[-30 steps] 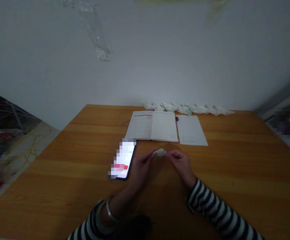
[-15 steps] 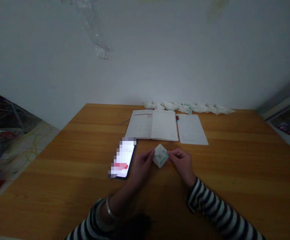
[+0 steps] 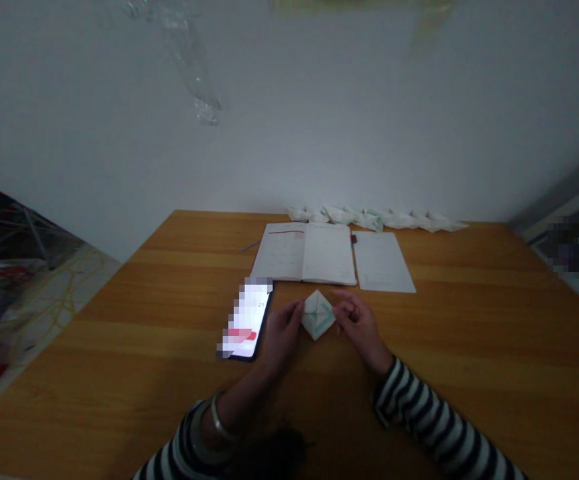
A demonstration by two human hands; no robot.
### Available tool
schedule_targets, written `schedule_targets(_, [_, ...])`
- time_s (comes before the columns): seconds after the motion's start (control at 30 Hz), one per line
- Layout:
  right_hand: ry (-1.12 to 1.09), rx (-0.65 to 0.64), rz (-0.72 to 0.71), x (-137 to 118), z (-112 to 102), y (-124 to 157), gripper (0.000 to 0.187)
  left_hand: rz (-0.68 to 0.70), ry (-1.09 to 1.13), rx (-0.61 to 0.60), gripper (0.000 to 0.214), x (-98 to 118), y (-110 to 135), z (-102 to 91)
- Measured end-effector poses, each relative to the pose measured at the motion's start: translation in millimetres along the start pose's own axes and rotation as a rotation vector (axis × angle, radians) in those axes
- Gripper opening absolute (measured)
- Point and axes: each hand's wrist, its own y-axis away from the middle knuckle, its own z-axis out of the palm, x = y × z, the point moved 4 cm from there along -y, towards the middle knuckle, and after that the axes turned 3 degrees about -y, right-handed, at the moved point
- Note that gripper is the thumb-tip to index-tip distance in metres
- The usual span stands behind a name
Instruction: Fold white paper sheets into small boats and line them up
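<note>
A small folded paper (image 3: 318, 316), diamond-shaped and white with green marks, is held above the wooden table between my two hands. My left hand (image 3: 283, 330) pinches its left corner between thumb and fingers. At the opposite corner, the thumb and index finger of my right hand (image 3: 362, 325) close on the paper, the other fingers curled loosely. Just left of my left hand lies a phone (image 3: 249, 323) with its screen lit. Beyond the paper rests an open notebook (image 3: 326, 257).
A white sheet (image 3: 386, 263) lies right of the notebook, and a pen (image 3: 250, 246) pokes out at its left. Several folded paper pieces (image 3: 399, 220) line the back edge of the table (image 3: 469, 347), against the wall (image 3: 319, 120).
The folded paper has turned slightly and lies a little flatter toward me, with more of its face showing. My right hand's fingers have shifted slightly at its corner.
</note>
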Motion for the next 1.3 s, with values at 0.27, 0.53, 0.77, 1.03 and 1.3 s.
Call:
schedule_targets(0.27, [0.073,-0.283,0.059,-6,8,2,0.042,0.026,-0.021,-0.03,0.033,2,4,11.0])
schedule_targets(0.53, [-0.005,-0.378,0.139,-2,5,7,0.067,0.002,0.049,0.043,0.043,-8,-2,1.0])
schedule_targets(0.77, [0.058,-0.267,0.09,5,5,3,0.056,0.069,-0.064,-0.056,0.039,-3,4,9.1])
schedule_targets(1.03, [0.075,-0.358,0.094,1,7,4,0.049,0.08,-0.1,-0.07,0.038,-7,5,10.9])
schedule_targets(1.3, [0.141,-0.387,0.051,5,3,6,0.055,0.046,-0.169,-0.13,0.03,-1,0,9.9])
